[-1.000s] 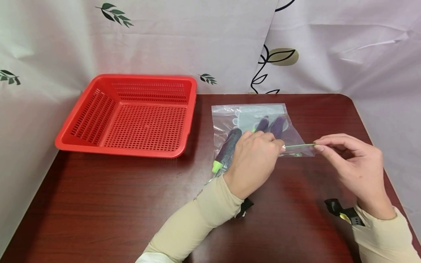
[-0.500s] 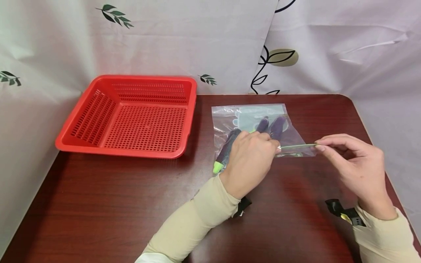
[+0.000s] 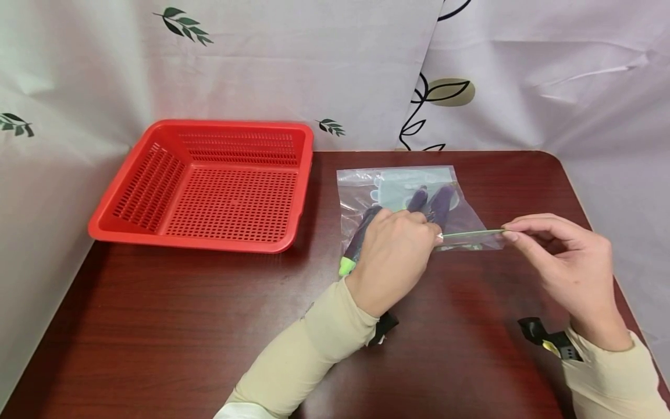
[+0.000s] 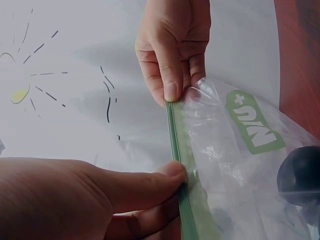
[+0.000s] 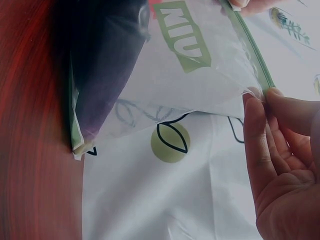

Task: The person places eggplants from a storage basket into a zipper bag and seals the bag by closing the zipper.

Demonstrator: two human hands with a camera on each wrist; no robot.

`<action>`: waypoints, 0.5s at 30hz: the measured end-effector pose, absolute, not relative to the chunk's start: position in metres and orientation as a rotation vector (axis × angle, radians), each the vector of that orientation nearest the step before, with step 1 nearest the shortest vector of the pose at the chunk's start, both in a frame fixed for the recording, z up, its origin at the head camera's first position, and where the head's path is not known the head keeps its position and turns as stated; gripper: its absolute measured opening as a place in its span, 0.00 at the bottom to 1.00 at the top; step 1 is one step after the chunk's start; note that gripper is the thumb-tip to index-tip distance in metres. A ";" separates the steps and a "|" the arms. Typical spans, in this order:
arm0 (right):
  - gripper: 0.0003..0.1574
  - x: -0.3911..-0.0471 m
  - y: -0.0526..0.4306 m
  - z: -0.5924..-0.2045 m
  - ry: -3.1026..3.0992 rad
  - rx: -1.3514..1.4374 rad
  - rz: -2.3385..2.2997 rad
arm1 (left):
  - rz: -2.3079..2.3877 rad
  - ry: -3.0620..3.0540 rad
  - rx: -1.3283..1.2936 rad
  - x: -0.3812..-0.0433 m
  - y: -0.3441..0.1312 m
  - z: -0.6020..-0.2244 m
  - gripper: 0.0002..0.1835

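A clear zip bag [image 3: 358,180] with a green seal strip lies on the table, its near edge lifted between both hands. Inside are several dark purple eggplants [image 3: 442,201], one with a bright green cap [image 3: 346,266]. My left hand [image 3: 395,253] pinches the green strip [image 4: 174,130] between thumb and forefinger, partway along, and covers part of the bag in the head view. My right hand [image 3: 567,256] pinches the strip's right end corner, as the right wrist view also shows at the thumb [image 5: 292,110]. A green printed label [image 4: 255,122] shows on the bag.
A red perforated plastic basket [image 3: 230,201] stands at the back left of the dark red wooden table [image 3: 209,314], with nothing seen inside it. White patterned sheeting [image 3: 262,64] hangs behind the table and along its sides.
My left hand has slid a little left along the green strip, leaving more of it showing between the hands. The right hand has stayed nearly still at the corner.
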State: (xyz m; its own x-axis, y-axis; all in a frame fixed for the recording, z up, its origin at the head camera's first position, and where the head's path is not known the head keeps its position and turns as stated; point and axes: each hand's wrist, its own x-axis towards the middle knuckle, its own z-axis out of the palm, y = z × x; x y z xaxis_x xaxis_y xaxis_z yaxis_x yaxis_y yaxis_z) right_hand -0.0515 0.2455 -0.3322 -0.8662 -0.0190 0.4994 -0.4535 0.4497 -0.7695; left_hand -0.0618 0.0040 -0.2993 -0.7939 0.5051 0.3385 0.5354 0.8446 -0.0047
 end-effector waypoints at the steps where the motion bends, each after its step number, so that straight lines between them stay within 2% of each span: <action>1: 0.12 -0.051 0.246 -0.332 -2.283 0.396 1.399 | -0.132 -2.695 -0.783 -0.062 0.004 -0.299 0.06; 15: 0.10 -0.051 0.245 -0.332 -2.276 0.384 1.431 | -0.115 -2.728 -0.787 -0.063 -0.002 -0.296 0.06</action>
